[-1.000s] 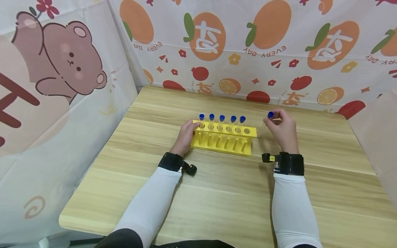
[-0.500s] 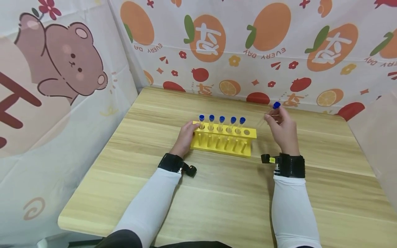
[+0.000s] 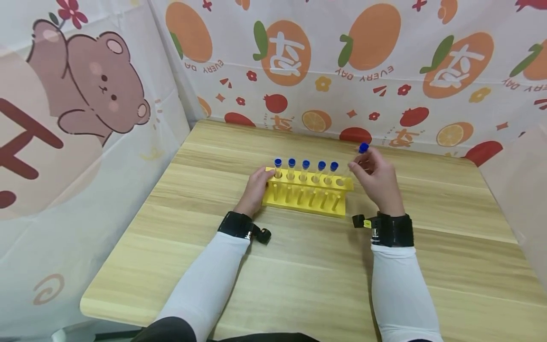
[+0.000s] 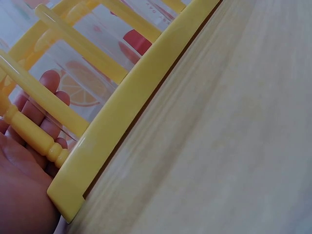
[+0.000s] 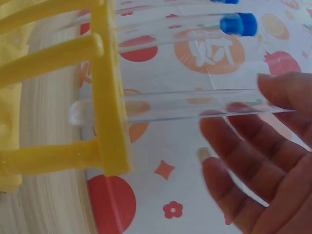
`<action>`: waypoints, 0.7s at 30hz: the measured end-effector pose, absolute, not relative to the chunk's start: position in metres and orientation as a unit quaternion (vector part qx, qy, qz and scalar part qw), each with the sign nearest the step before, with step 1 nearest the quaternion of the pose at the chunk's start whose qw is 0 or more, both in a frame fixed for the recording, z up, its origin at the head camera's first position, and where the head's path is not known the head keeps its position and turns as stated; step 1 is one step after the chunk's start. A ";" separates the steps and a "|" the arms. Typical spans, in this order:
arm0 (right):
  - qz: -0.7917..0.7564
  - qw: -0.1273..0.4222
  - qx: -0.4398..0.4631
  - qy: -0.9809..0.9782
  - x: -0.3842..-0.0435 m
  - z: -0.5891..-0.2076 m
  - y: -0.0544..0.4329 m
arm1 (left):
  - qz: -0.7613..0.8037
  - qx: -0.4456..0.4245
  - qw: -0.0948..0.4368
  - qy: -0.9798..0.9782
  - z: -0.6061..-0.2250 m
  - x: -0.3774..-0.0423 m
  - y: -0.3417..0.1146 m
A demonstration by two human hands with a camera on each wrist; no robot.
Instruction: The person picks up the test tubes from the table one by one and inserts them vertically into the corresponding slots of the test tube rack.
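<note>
My left hand [image 3: 253, 189] grips the left end of a yellow test tube rack [image 3: 303, 206] that stands on the table. In the left wrist view its fingers [image 4: 34, 111] reach round the rack's end post. Several clear test tubes with blue caps stand in the rack's holes. At the right end, my right hand [image 3: 381, 183] pinches another capped test tube [image 5: 185, 105] near its upper part, between thumb and fingers. The tube's rounded bottom has passed through the end hole and shows just under the top plate in the right wrist view. Its blue cap [image 3: 363, 147] sticks up above the fingers.
The wooden table [image 3: 295, 280] runs back to a wall sheet [image 3: 325, 52] printed with fruit. Another sheet, with a bear [image 3: 98, 85] on it, hangs at the left. Both wrists wear black camera straps [image 3: 395, 230].
My right hand first drew the test tube up and slightly right, then moved it left over the rack and put its lower end into the end hole. The left hand stayed on the rack.
</note>
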State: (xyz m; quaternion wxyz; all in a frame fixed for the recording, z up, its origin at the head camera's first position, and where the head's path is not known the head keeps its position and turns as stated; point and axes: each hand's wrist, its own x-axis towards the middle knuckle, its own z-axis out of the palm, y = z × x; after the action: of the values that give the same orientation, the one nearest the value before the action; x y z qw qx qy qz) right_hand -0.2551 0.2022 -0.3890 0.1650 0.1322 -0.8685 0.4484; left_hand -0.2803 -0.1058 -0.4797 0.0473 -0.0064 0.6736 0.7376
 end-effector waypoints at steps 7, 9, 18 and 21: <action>0.399 0.071 0.163 -0.899 -0.258 -0.394 0.200 | 0.735 -0.003 0.048 0.676 -0.480 -0.280 -0.106; 0.395 0.062 0.162 -0.902 -0.258 -0.395 0.200 | 0.736 -0.004 0.047 0.675 -0.479 -0.280 -0.106; 0.390 0.047 0.151 -0.907 -0.258 -0.394 0.199 | 0.737 -0.007 0.045 0.675 -0.479 -0.279 -0.106; 0.385 0.038 0.157 -0.909 -0.258 -0.394 0.199 | 0.736 -0.006 0.045 0.676 -0.478 -0.279 -0.106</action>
State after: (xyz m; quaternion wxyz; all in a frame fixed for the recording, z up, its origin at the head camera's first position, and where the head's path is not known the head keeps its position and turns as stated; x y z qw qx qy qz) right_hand -0.2582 0.1990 -0.3941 0.0382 0.1566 -0.9086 0.3854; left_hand -0.2789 -0.1062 -0.4783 0.0452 -0.0056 0.6758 0.7356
